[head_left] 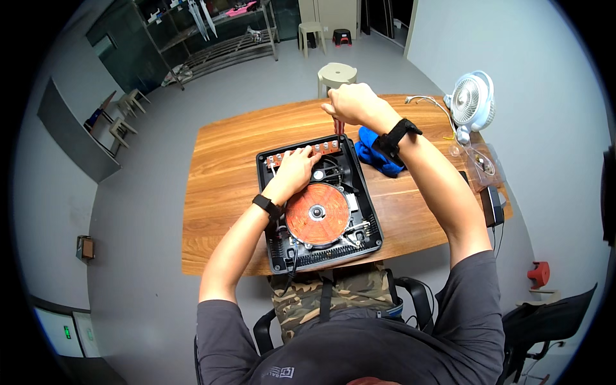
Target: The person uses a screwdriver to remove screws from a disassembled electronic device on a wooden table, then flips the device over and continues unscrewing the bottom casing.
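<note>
An opened induction cooker's black casing (pixel 370 221) lies on the wooden table in front of me. Its round copper-coloured coil (pixel 303 221) fills the near part. Along the far edge runs a narrow reddish-brown circuit board (pixel 328 147) with several small buttons. The fingers of my left hand (pixel 294 172) are spread over this board and rest on it. My right hand (pixel 359 104) is closed round the red handle of a screwdriver (pixel 339 127), held upright over the board's right end. Whether its tip sits in a screw is too small to tell.
A blue cloth (pixel 378 154) lies right of the casing. At the table's right side are a white fan (pixel 471 102), a clear plastic box (pixel 484 168) with cable, and a black adapter-like block (pixel 492 205). A beige stool (pixel 337 74) stands beyond the far edge.
</note>
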Demonstrator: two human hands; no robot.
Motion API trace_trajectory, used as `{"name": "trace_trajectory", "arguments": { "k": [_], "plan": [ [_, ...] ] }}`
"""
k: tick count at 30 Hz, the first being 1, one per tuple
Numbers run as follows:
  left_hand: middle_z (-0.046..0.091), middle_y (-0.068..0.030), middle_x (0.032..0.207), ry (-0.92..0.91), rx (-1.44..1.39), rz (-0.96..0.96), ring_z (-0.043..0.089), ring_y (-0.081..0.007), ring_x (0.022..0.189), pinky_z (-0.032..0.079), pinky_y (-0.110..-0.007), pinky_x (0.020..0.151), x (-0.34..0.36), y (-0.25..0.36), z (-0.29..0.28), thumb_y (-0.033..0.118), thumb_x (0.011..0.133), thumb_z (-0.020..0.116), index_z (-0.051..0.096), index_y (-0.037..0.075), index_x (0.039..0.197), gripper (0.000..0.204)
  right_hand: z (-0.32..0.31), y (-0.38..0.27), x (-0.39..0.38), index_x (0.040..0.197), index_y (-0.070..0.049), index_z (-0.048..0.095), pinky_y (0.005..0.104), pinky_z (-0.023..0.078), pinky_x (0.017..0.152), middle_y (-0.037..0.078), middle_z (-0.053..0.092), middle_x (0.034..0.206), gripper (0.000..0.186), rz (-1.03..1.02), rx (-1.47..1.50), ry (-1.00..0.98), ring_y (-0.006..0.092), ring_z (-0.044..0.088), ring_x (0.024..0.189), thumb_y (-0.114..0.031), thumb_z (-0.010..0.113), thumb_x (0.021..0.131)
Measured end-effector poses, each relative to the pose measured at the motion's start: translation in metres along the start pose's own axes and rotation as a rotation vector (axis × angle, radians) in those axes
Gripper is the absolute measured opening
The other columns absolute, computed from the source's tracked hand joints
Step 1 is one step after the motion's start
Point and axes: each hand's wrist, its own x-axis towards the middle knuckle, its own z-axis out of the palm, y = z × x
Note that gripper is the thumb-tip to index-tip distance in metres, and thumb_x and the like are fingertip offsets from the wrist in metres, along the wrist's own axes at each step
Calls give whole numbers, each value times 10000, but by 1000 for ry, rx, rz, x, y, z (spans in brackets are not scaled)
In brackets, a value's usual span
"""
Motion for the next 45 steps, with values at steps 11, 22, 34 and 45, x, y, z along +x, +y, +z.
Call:
{"name": "trace_trajectory", "arguments": {
  "k": [11, 22, 34, 45],
  "plan": [
    [602, -97, 1268, -23, 11, -43, 614, -281, 1161, 427, -496, 969, -2, 6, -6, 33, 840, 568, 627, 149, 1360, 536, -15, 0, -10, 1219, 9, 660, 463, 575, 869, 232, 746, 965, 410, 20, 90, -60, 375, 726, 955, -286, 532, 965],
    [598, -85, 1279, -25, 24, -44, 609, -270, 1175, 413, -517, 979, -3, 5, -3, 32, 822, 586, 625, 153, 1365, 558, -13, 7, -4, 1361, 26, 455, 495, 534, 938, 284, 705, 1105, 493, 61, 258, -172, 453, 666, 1065, -307, 526, 1005],
    [578, -96, 1347, -40, 8, -53, 586, -280, 1227, 424, -533, 986, -4, 5, -2, 23, 836, 575, 604, 154, 1394, 574, -23, -15, -12, 1040, -34, 769, 453, 585, 852, 173, 768, 989, 379, 112, 12, -75, 342, 740, 952, -303, 512, 965],
    [576, -103, 1353, -49, 29, -68, 585, -275, 1234, 427, -532, 977, -6, 5, -1, 35, 841, 585, 604, 158, 1388, 561, -22, -13, -10, 1052, -22, 744, 456, 582, 859, 192, 759, 963, 360, 127, 19, -121, 341, 737, 965, -303, 541, 954]
  ]
}}
